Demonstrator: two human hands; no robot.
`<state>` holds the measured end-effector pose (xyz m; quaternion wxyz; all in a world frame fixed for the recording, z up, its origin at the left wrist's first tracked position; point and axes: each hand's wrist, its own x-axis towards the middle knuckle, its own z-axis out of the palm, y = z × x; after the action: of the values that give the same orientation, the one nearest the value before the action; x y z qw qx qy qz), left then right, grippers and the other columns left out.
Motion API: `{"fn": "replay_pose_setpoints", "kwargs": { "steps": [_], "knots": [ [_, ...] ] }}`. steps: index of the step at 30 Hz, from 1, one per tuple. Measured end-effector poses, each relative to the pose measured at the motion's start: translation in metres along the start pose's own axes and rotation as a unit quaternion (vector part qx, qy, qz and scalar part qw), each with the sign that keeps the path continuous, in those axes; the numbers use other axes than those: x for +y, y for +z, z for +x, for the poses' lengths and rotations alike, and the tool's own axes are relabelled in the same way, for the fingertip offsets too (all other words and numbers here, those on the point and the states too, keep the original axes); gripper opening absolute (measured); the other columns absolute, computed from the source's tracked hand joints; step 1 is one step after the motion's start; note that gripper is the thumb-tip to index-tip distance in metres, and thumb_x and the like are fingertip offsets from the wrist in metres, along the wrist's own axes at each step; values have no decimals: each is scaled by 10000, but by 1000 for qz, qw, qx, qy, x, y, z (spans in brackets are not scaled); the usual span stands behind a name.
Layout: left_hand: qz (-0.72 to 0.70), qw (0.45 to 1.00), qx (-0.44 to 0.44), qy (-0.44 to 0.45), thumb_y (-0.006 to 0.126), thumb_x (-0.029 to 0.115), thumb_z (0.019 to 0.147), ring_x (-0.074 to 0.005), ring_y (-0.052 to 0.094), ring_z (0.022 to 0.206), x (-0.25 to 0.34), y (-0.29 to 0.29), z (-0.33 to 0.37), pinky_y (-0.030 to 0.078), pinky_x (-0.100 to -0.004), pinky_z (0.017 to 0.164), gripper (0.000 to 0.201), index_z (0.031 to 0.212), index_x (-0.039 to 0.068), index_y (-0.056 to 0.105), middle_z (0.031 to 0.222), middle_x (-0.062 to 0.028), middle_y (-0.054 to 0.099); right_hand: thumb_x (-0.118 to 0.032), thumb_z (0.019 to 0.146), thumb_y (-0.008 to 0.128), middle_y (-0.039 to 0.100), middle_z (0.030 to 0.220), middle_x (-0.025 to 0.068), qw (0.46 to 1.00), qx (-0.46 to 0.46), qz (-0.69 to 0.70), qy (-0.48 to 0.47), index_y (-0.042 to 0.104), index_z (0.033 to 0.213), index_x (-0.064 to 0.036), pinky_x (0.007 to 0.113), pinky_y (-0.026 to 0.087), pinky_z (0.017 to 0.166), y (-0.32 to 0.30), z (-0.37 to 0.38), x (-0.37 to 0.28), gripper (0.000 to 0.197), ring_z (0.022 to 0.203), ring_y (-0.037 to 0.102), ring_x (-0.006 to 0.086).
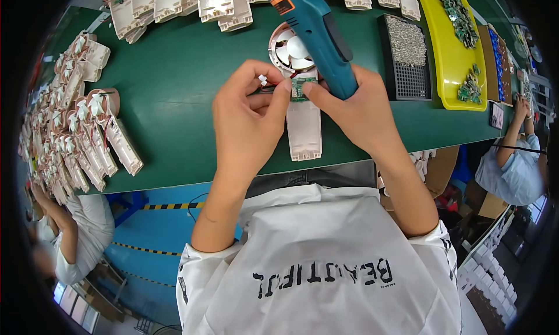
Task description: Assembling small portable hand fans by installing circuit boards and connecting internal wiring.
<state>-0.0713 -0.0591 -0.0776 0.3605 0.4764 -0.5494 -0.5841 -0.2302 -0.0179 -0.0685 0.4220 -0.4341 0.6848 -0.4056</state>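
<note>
A pale handheld-fan housing (304, 134) lies on the green table in front of me, its round white fan (288, 48) at the far end. A small green circuit board (298, 89) sits on the handle part. My left hand (250, 117) is closed at the board's left edge, pinching thin wires; a white plug (262, 79) shows by its fingers. My right hand (367, 114) grips a teal electric screwdriver (326, 41), with the thumb resting at the board's right edge. The screwdriver's body points away from me, and its tip is out of view.
More fan housings (125, 146) with fans crowd the left side, and open shells (215, 3) line the far edge. To the right stand a black tray (413, 90) of small metal parts and a yellow tray (448, 84) with circuit boards. Other people (512, 166) work at both sides.
</note>
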Motion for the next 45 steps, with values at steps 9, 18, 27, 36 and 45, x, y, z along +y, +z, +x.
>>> {"fn": "replay_pose_setpoints", "kwargs": {
  "steps": [9,18,27,36,45],
  "knots": [
    [44,985,-154,71,723,-15,805,-177,632,865,3,-4,6,589,-289,753,357,1153,35,657,1019,-89,594,-156,791,729,563,613,7,999,6,33,-20,639,808,-1,268,399,494,-5,-2,11,180,555,484,65],
    [60,993,-90,49,760,-75,746,-76,545,798,-7,-9,3,524,-184,701,338,1071,4,712,958,-31,571,-271,861,732,652,747,68,978,128,77,-149,626,915,25,300,452,535,-26,-25,13,319,575,544,139],
    [87,987,-115,76,754,-57,759,-110,624,784,0,38,2,558,-214,689,307,1054,22,718,947,-69,608,-929,745,141,482,620,78,849,162,432,-257,510,853,-30,270,342,417,-142,-9,20,978,452,409,160],
    [67,989,-113,60,755,-42,772,-87,590,751,-6,67,-1,559,-202,682,307,1065,43,721,947,-57,586,-939,724,84,444,534,73,810,176,460,-318,505,777,-38,272,307,364,-129,4,30,996,394,364,156],
    [69,989,-116,53,753,-50,771,-77,558,754,-4,68,0,541,-192,683,310,1068,33,717,937,-39,574,-922,746,72,450,517,79,818,195,445,-308,497,766,-35,268,308,361,-129,10,42,984,399,388,164]
  ]
}}
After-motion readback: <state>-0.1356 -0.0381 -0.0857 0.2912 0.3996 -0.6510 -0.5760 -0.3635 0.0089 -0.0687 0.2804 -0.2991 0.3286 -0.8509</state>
